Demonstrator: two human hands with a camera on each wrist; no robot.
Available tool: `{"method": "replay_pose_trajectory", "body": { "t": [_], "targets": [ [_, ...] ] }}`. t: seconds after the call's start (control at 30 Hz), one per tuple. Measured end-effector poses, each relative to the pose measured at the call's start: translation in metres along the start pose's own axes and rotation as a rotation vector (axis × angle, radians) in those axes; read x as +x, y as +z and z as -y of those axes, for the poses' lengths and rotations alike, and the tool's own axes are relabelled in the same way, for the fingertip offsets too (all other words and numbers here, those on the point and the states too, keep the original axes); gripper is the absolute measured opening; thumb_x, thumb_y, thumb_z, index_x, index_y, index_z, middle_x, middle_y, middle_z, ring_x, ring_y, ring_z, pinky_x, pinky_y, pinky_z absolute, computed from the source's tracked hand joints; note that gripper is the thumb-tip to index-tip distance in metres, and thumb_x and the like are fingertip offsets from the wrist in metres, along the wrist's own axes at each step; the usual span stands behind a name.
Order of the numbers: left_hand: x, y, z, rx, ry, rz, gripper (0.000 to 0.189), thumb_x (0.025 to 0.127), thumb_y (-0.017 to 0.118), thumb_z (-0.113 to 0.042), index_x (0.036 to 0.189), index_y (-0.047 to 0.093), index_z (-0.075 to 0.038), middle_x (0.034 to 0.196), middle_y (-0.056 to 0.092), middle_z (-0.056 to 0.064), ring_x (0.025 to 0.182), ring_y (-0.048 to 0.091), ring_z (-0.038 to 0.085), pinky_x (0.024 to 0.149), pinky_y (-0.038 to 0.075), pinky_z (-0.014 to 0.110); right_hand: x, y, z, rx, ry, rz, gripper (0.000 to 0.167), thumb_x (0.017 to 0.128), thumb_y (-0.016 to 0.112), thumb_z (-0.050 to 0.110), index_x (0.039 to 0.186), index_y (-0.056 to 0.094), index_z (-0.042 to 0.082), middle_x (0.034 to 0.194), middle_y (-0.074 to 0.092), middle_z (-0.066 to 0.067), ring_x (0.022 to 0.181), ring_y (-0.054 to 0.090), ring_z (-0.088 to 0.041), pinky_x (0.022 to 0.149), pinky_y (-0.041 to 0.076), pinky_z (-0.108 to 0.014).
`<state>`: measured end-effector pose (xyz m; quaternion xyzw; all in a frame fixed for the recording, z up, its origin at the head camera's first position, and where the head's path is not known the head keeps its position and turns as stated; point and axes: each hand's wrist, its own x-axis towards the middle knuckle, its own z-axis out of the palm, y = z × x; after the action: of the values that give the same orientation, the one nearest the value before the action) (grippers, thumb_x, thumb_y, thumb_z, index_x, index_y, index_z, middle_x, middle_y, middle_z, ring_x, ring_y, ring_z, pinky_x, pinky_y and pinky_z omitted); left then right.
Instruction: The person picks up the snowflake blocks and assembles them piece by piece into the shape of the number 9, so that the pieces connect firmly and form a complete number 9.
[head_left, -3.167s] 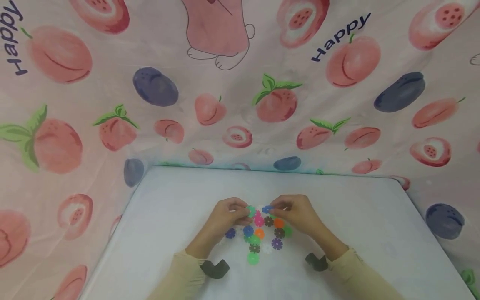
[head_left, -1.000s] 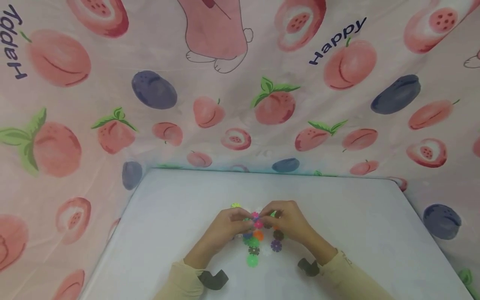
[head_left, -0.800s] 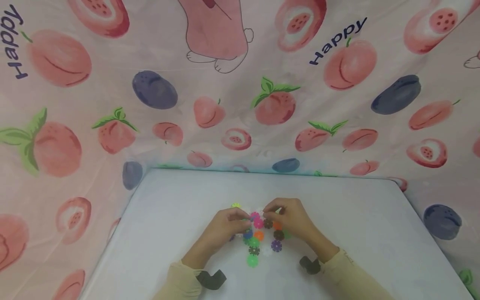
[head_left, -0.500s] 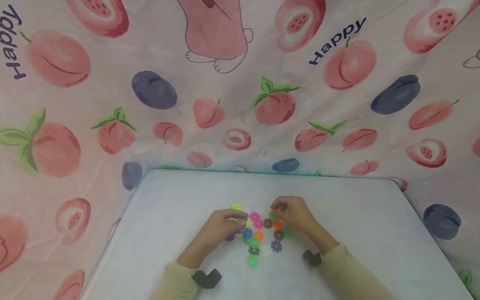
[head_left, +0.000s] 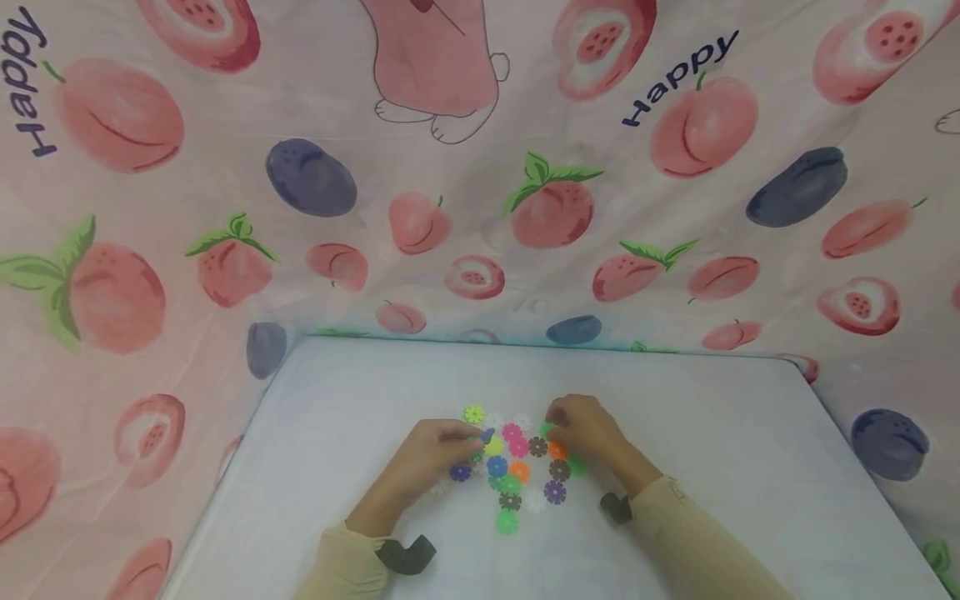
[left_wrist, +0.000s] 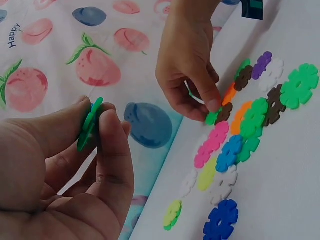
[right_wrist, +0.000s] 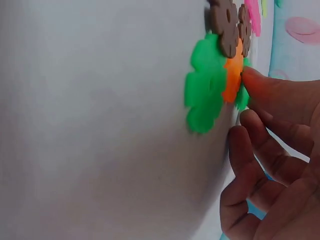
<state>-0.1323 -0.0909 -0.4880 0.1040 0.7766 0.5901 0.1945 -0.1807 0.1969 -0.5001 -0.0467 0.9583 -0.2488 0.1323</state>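
Observation:
Between thumb and index finger my left hand (left_wrist: pixel 75 165) pinches a green snowflake disc (left_wrist: pixel 90 125), with a sliver of blue disc (head_left: pixel 487 435) joined to it. It hovers over the left side of a spread of coloured discs. My right hand (head_left: pixel 588 425) is at the far right of the spread. Its thumb and fingertips grip the edge of another green snowflake disc (right_wrist: pixel 243 92), which lies at the table behind an orange disc (right_wrist: pixel 233 75); the fingers partly hide it.
Several loose discs lie on the white table (head_left: pixel 675 433): pink (head_left: pixel 518 447), yellow (head_left: pixel 474 413), purple (head_left: pixel 555 492), brown (head_left: pixel 510 502), dark blue (left_wrist: pixel 221 220) and white ones. A fruit-print cloth (head_left: pixel 480 208) hangs behind the table. Dark straps (head_left: pixel 405 554) show by the wrists.
The green and blue discs, held in separate hands at first, are now together in my left hand. The hands have parted; my right hand has moved right to another green disc.

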Motion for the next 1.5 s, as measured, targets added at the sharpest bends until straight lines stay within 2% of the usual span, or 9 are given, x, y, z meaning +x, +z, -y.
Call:
{"method": "replay_pose_trajectory", "body": {
  "t": [0.23, 0.37, 0.5, 0.63, 0.77, 1.0, 1.23, 1.37, 1.5],
  "targets": [
    [0.0, -0.001, 0.001, 0.01, -0.009, -0.012, 0.032, 0.093, 0.073, -0.037, 0.115, 0.075, -0.014, 0.112, 0.075, 0.003, 0.097, 0.07, 0.016, 0.087, 0.057, 0.032, 0.0, 0.001, -0.002, 0.069, -0.001, -0.033, 0.018, 0.083, 0.08, 0.014, 0.096, 0.068, 0.019, 0.092, 0.07, 0.002, 0.087, 0.062, -0.017, 0.081, 0.058, -0.039],
    [0.001, 0.0, 0.003, 0.006, -0.009, -0.008, 0.03, 0.09, 0.076, -0.036, 0.114, 0.076, -0.017, 0.11, 0.076, 0.002, 0.096, 0.071, 0.017, 0.087, 0.057, 0.032, -0.006, -0.002, 0.002, 0.15, -0.062, -0.049, 0.016, 0.085, 0.079, 0.014, 0.096, 0.073, 0.024, 0.093, 0.072, 0.006, 0.088, 0.064, -0.014, 0.081, 0.058, -0.035],
    [0.0, 0.002, 0.001, 0.009, 0.001, -0.012, 0.029, 0.086, 0.08, -0.034, 0.112, 0.077, -0.021, 0.099, 0.077, 0.002, 0.089, 0.071, 0.021, 0.082, 0.058, 0.037, -0.02, -0.009, 0.016, 0.303, -0.16, 0.018, 0.013, 0.089, 0.079, 0.022, 0.1, 0.076, 0.028, 0.097, 0.075, 0.01, 0.093, 0.068, -0.013, 0.085, 0.059, -0.033],
    [-0.001, 0.002, -0.004, 0.082, 0.041, -0.044, 0.026, 0.085, 0.082, -0.033, 0.11, 0.077, -0.028, 0.092, 0.074, -0.004, 0.082, 0.069, 0.02, 0.074, 0.058, 0.036, -0.032, -0.016, 0.03, 0.456, -0.254, 0.091, 0.015, 0.091, 0.078, 0.026, 0.105, 0.076, 0.026, 0.097, 0.076, 0.004, 0.089, 0.073, -0.025, 0.083, 0.062, -0.04],
    [-0.002, 0.003, -0.007, 0.149, 0.112, -0.07, 0.025, 0.085, 0.083, -0.031, 0.108, 0.076, -0.031, 0.098, 0.073, -0.008, 0.085, 0.068, 0.014, 0.073, 0.058, 0.03, -0.039, -0.019, 0.039, 0.507, -0.301, 0.088, 0.016, 0.091, 0.078, 0.023, 0.106, 0.075, 0.025, 0.093, 0.075, -0.002, 0.085, 0.073, -0.036, 0.079, 0.062, -0.048],
    [-0.002, 0.004, -0.007, 0.124, 0.178, -0.05, 0.024, 0.084, 0.083, -0.032, 0.108, 0.078, -0.027, 0.108, 0.076, -0.007, 0.093, 0.069, 0.014, 0.08, 0.058, 0.029, -0.043, -0.021, 0.046, 0.52, -0.296, 0.036, 0.013, 0.089, 0.08, 0.021, 0.1, 0.074, 0.024, 0.088, 0.075, 0.003, 0.081, 0.073, -0.032, 0.074, 0.062, -0.048],
    [-0.003, 0.006, -0.007, 0.061, 0.174, -0.033, 0.021, 0.085, 0.083, -0.029, 0.105, 0.079, -0.029, 0.108, 0.076, -0.011, 0.099, 0.069, 0.014, 0.087, 0.056, 0.03, -0.049, -0.023, 0.051, 0.588, -0.282, 0.066, 0.016, 0.089, 0.08, 0.023, 0.103, 0.074, 0.019, 0.089, 0.077, -0.002, 0.077, 0.075, -0.023, 0.074, 0.062, -0.049],
    [-0.003, 0.007, -0.009, 0.04, 0.185, -0.026, 0.02, 0.085, 0.083, -0.024, 0.105, 0.079, -0.028, 0.109, 0.077, -0.009, 0.097, 0.07, 0.013, 0.085, 0.057, 0.028, -0.05, -0.024, 0.052, 0.617, -0.283, 0.066, 0.018, 0.089, 0.08, 0.023, 0.104, 0.073, 0.017, 0.09, 0.077, -0.003, 0.078, 0.076, -0.022, 0.074, 0.063, -0.048],
    [-0.003, 0.006, -0.01, 0.043, 0.195, -0.033, 0.021, 0.085, 0.083, -0.026, 0.105, 0.08, -0.026, 0.11, 0.077, -0.008, 0.099, 0.07, 0.013, 0.087, 0.056, 0.028, -0.051, -0.024, 0.054, 0.622, -0.279, 0.056, 0.017, 0.089, 0.08, 0.023, 0.103, 0.073, 0.017, 0.09, 0.077, -0.003, 0.077, 0.076, -0.022, 0.072, 0.063, -0.046]
  ]
}}
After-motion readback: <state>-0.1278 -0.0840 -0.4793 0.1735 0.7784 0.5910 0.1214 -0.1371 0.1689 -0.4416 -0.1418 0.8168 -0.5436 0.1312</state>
